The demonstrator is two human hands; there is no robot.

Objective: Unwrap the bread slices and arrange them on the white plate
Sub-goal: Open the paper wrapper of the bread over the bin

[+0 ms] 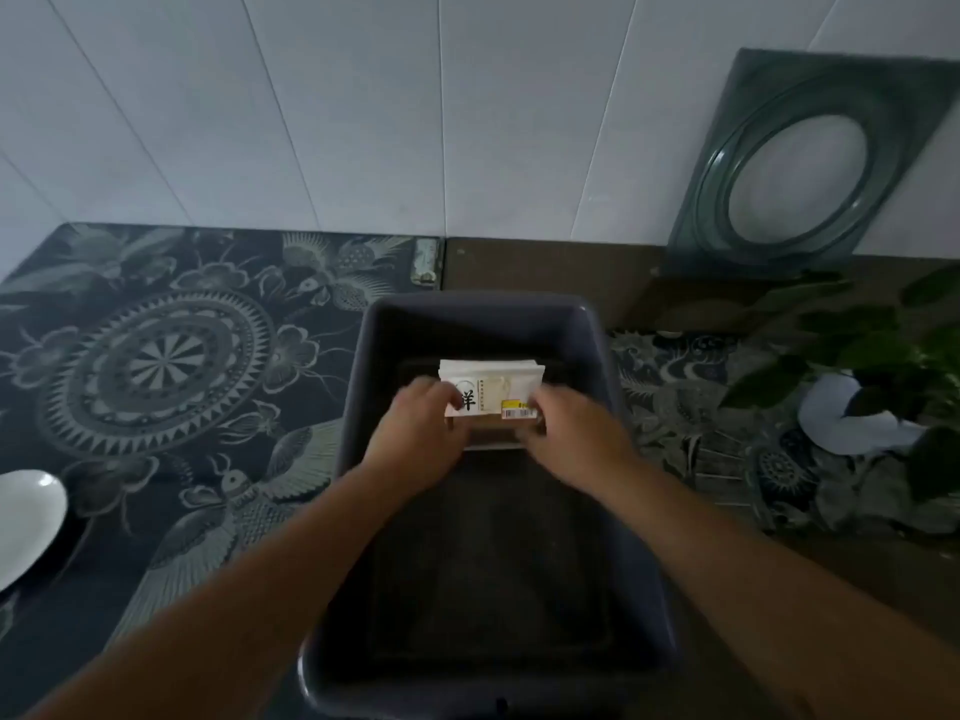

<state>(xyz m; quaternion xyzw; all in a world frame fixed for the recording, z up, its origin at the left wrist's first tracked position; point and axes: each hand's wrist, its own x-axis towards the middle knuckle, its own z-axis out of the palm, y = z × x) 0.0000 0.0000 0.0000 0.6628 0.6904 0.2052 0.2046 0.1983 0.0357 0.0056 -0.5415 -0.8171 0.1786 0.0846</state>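
A wrapped pack of bread slices [491, 381], white with black print and a yellow label, sits inside a dark grey bin [358, 356] in the middle of the view. My left hand [423, 436] grips the pack's left side and my right hand [569, 439] grips its right side. The lower part of the pack is hidden behind my fingers. The white plate [26, 522] lies at the far left edge, cut off by the frame, well apart from both hands.
The bin stands on a dark counter mat with a floral pattern [156, 366]. A green glass panel with an oval opening [810, 163] leans on the white tiled wall at the back right. A leafy plant in a white pot [857, 407] stands to the right.
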